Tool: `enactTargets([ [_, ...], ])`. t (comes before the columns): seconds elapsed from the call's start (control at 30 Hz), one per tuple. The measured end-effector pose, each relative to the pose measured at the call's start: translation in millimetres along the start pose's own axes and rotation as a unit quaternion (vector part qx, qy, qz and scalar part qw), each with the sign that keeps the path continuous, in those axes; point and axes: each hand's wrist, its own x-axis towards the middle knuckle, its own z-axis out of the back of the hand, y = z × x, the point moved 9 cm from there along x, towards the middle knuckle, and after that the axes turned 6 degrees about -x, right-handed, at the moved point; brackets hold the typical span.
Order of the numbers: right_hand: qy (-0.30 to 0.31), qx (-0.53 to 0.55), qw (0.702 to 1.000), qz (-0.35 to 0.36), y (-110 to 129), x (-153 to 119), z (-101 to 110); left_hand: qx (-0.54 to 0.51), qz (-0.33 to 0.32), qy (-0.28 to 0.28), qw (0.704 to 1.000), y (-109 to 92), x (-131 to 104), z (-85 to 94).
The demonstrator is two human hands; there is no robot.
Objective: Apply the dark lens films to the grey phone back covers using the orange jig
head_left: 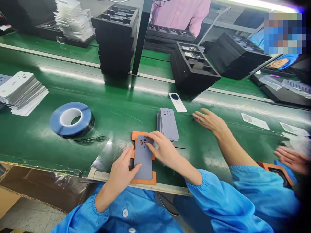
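A grey phone back panel (143, 163) with camera holes lies on an orange fixture (143, 182) at the bench's front edge. My left hand (121, 168) holds the panel's left side, thumb over its lower face and fingers along the edge. My right hand (165, 149) grips its upper end, with the thumb by the camera holes and the fingers at the top edge. Just behind my right hand is a stack of grey back panels (169, 124). To the left, a large roll of blue film tape (58, 121) lies flat, its clear film (103, 155) trailing toward the fixture.
A stack of pale panels (21, 92) sits at far left. Black trays (116, 42) are piled behind, with more trays (191, 72) further right. A white card (178, 103) lies beyond the grey stack. At right, a co-worker's hand (211, 121) reaches across the bench.
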Motion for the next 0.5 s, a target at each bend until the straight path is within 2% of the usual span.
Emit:
enactTargets([
  [0.13, -0.021, -0.132, 0.990, 0.040, 9.4, -13.3, -13.7, 0.010, -0.008, 0.004, 1.000, -1.0, 0.6, -1.0],
  [0.27, -0.002, -0.219, 0.974, 0.061, 23.6, -33.9, -39.2, 0.022, -0.012, 0.006, 1.000, -0.2, 0.5, -2.8],
  [0.37, -0.013, -0.293, 0.955, 0.046, 31.0, -38.8, -54.3, 0.024, -0.020, 0.006, 1.000, -0.4, 0.2, -3.2],
  [0.5, -0.030, -0.349, 0.937, 0.015, 37.8, -28.6, -62.0, 0.031, -0.036, -0.003, 0.999, -0.5, -0.3, -2.6],
])
